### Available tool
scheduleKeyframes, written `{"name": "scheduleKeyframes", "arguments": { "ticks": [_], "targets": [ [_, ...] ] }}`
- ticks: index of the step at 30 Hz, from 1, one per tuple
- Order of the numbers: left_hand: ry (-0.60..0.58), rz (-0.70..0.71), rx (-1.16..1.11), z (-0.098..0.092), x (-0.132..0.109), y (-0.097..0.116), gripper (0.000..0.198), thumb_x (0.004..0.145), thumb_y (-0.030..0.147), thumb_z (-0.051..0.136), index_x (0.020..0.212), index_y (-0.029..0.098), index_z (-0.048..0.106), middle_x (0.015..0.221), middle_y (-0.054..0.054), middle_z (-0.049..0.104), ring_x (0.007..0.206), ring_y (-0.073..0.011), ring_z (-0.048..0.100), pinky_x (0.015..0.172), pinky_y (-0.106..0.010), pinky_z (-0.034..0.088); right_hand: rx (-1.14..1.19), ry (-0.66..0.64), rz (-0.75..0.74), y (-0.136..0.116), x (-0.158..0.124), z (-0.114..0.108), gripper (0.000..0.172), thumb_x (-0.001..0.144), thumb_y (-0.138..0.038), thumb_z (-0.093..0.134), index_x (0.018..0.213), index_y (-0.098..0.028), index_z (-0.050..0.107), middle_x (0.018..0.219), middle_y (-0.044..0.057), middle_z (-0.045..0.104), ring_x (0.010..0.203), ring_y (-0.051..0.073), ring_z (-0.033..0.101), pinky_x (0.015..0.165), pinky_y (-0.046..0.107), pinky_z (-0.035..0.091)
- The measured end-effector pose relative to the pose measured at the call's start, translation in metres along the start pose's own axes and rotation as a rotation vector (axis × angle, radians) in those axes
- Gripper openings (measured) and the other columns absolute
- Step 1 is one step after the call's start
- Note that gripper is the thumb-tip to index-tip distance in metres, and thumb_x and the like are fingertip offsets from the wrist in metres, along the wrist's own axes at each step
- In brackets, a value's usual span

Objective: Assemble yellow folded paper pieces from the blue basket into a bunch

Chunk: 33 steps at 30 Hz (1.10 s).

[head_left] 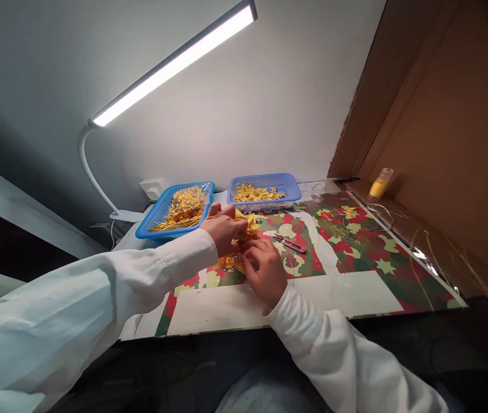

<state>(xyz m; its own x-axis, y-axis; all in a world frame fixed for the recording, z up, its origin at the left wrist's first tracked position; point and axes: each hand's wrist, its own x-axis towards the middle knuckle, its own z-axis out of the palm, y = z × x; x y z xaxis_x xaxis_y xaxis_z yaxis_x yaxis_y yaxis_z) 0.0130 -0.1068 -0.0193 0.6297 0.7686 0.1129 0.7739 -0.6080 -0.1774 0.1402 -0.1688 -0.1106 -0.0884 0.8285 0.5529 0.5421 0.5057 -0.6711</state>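
Note:
Between my hands is a yellow ribbon-like decoration (250,225) with shiny round silver beads or bells along it. My left hand (223,228) reaches over its far part with fingers curled down onto it. Lower and closer to me, my right hand (266,268) pinches the near part between thumb and fingers. Both hands cover much of the piece, so its full shape is hidden. Just right of them lie pink-handled thread snips (290,243), blades pointing left. A thin thread seems to run down beside my right hand.
Behind my left hand, a blue basket (151,233) holds yellow pieces with beads. A second blue basket (298,192) holds more. Yellow thread scraps (342,232) lie right on the patterned tabletop (367,258). A yellow-filled bottle (380,184) stands by cardboard. A lit lamp (175,66) hangs above.

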Motion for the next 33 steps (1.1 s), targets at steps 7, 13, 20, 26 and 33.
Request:
{"name": "scheduleKeyframes", "arguments": {
  "ticks": [7,13,20,26,33],
  "targets": [
    [-0.067,-0.108,-0.158,-0.005,0.006,0.002,0.016,0.059,0.035,0.061,0.066,0.020,0.059,0.061,-0.002,0.052,0.081,-0.0231,0.049,0.082,-0.040,0.029,-0.209,0.041,-0.055,0.008,0.007,-0.011,0.015,0.083,-0.024,0.054,0.073,-0.016,0.062,0.093,0.004,0.055,0.093,0.018,0.041,0.082,0.033,0.033],
    [-0.251,-0.406,-0.722,0.008,0.008,-0.001,0.028,0.052,0.035,0.065,0.054,0.018,0.043,0.050,0.006,0.039,0.052,-0.0102,0.036,0.054,-0.026,0.025,-0.309,-0.058,-0.059,0.006,0.013,-0.019,0.017,0.083,-0.028,0.053,0.073,-0.017,0.060,0.090,0.004,0.052,0.092,0.018,0.039,0.078,0.032,0.029],
    [-0.338,-0.494,-1.040,0.025,0.006,-0.011,0.034,0.045,0.037,0.070,0.056,0.018,0.045,0.048,0.005,0.044,0.051,-0.0107,0.041,0.049,-0.023,0.029,-0.333,-0.134,-0.001,0.006,0.015,-0.017,0.017,0.084,-0.026,0.052,0.073,-0.016,0.060,0.086,0.005,0.053,0.090,0.018,0.040,0.076,0.031,0.027],
    [-0.354,-0.559,-1.052,0.040,0.006,-0.014,0.033,0.041,0.037,0.074,0.053,0.018,0.049,0.045,0.006,0.046,0.049,-0.0117,0.044,0.047,-0.023,0.031,-0.295,-0.157,0.117,0.010,0.015,-0.014,0.016,0.081,-0.026,0.058,0.068,-0.018,0.063,0.083,0.003,0.057,0.090,0.017,0.042,0.075,0.031,0.024],
    [-0.423,-0.577,-1.099,0.050,0.004,-0.015,0.030,0.043,0.037,0.074,0.048,0.017,0.053,0.044,0.004,0.048,0.052,-0.0120,0.046,0.048,-0.023,0.031,-0.220,-0.213,0.129,0.019,0.011,-0.015,0.011,0.081,-0.028,0.064,0.073,-0.023,0.068,0.081,0.001,0.063,0.091,0.017,0.045,0.082,0.034,0.021]
  ]
}}
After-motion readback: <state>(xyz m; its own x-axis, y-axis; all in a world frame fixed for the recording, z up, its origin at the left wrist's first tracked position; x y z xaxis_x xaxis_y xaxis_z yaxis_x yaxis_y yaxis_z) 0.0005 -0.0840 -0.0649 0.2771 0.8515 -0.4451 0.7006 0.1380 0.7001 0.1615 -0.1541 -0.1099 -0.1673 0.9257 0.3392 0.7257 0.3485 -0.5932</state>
